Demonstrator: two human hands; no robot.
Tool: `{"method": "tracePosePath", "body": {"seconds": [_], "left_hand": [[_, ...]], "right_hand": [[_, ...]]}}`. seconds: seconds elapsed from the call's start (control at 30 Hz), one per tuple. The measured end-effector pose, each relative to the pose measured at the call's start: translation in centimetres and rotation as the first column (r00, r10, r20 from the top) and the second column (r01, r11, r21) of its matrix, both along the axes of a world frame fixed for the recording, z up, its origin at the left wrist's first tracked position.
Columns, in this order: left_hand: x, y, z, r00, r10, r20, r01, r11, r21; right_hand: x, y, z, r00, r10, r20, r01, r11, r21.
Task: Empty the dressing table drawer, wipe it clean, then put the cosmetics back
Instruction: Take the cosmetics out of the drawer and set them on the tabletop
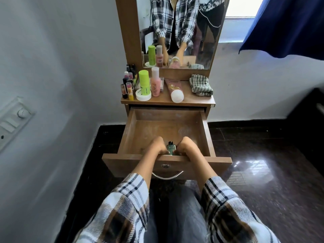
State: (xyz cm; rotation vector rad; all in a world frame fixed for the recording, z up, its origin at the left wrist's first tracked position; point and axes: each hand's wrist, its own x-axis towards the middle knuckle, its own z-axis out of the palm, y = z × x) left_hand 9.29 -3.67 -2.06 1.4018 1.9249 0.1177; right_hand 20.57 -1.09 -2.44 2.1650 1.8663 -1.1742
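Drawer (133, 132) was pulled fully out, floor dusty with pale smears, nearly empty. One dark green bottle (171, 149) remained, lying against the front wall at 6 o'clock. Left hand (157, 146) and right hand (185, 146) were both reached in over the front panel, flanking the bottle; fingers curled down near it, but tips were hidden behind the panel, so I couldn't tell whether either gripped it.

Rest of the cosmetics were already up on the surface (198, 100) at 12 o'clock: green stick (144, 81), pink bottle (155, 81), white jar (143, 97), pink tube (175, 90) on its side, small bottles (128, 81) clustered at 11. Parked there to clear the drawer, I'd judge. Striped cloth (200, 85) sat bunched at 1 o'clock, handy for the wipe.

Judgement: emptying almost done, wipe not started.
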Motion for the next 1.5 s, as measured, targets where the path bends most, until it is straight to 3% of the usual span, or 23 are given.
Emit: {"method": "tracePosePath", "body": {"seconds": [0.27, 0.43, 0.57, 0.73, 0.83, 0.97, 1.1, 1.23, 1.5], "left_hand": [[-0.3, 0.1, -0.4, 0.998, -0.058, -0.036, 0.059, 0.998, 0.027], [-0.4, 0.0, -0.6, 0.999, 0.002, 0.046, -0.006, 0.996, 0.085], [-0.3, -0.1, -1.0, 0.982, 0.099, 0.158, -0.12, 0.984, 0.133], [0.0, -0.4, -0.9, 0.964, 0.266, 0.024, -0.262, 0.921, 0.288], [0.0, -1.5, -0.2, 0.949, 0.289, -0.124, -0.207, 0.872, 0.443], [0.4, -2.0, 0.7, 0.949, 0.269, -0.163, -0.143, 0.831, 0.537], [0.7, -2.1, 1.2, 0.941, 0.286, -0.179, -0.153, 0.835, 0.528], [0.7, -2.1, 1.0, 0.943, 0.274, -0.191, -0.129, 0.826, 0.548], [0.6, -1.9, 0.6, 0.947, 0.258, -0.192, -0.096, 0.796, 0.598]], "right_hand": [[0.2, 0.4, -0.1, 0.997, 0.07, 0.025, -0.069, 0.997, -0.043], [0.3, 0.4, -0.1, 0.999, 0.042, 0.031, -0.041, 0.998, -0.037], [0.3, 0.4, -0.5, 0.989, -0.09, -0.114, 0.094, 0.995, 0.023], [-0.4, 0.5, 0.4, 0.902, -0.247, -0.354, 0.347, 0.902, 0.255], [-1.2, 1.5, 2.8, 0.832, -0.158, -0.533, 0.401, 0.834, 0.378], [-3.5, 4.1, 6.9, 0.758, -0.004, -0.652, 0.409, 0.782, 0.471], [-5.7, 7.1, 9.4, 0.821, 0.073, -0.566, 0.339, 0.735, 0.587], [-7.0, 9.3, 9.8, 0.903, 0.033, -0.427, 0.277, 0.717, 0.64], [-8.7, 10.4, 9.6, 0.947, -0.031, -0.32, 0.249, 0.7, 0.67]]}}
